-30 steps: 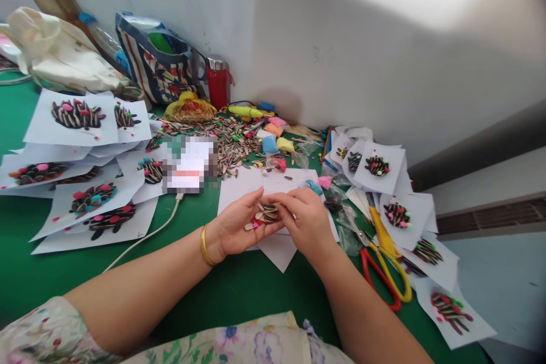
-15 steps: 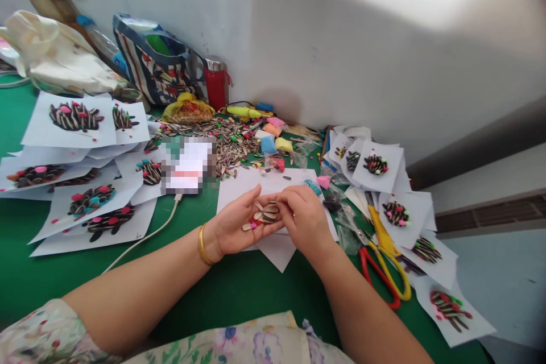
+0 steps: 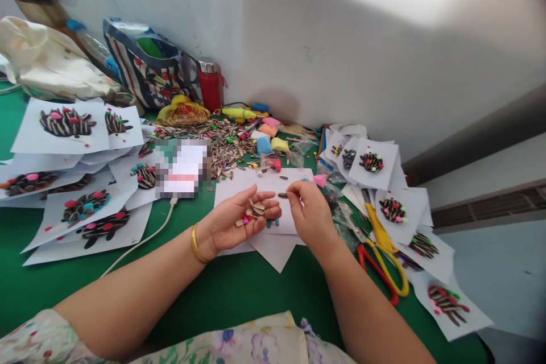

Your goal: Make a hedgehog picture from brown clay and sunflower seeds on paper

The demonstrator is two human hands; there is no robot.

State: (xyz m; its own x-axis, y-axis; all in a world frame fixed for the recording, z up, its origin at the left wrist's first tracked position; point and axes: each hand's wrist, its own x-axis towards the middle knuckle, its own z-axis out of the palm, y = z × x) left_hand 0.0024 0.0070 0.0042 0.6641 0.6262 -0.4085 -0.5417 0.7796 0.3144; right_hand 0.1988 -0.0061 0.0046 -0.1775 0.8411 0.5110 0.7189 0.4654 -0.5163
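Head view, nearest first: floral-patterned cloth crosses the bottom edge, and beyond it spreads the smooth green table. Above that, the bare left hand, with a yellow metal bangle at its wrist, lies palm up, fingers spread, bearing a small heap of pale and dark-striped sunflower seeds with pink and red bits among them.

The right hand has thumb and fingertips pressed together, its grip pinching one slim dark seed by an end. This pinched seed lies on the grip's left side, its long axis roughly level and sideways, its free end aimed at the left fingertips just beside it; whether they touch, I cannot tell.

Beneath both hands is a plain white paper sheet. Small round teal bits show past the left fingers, mostly covered. Right of the right forearm lie metal scissors with red and yellow handles.

Farther off, one loose striped seed rests on the sheet. Behind it come a large scattered heap of striped seeds, a soft blue block and, by the wall, a red flask with a silver lid.
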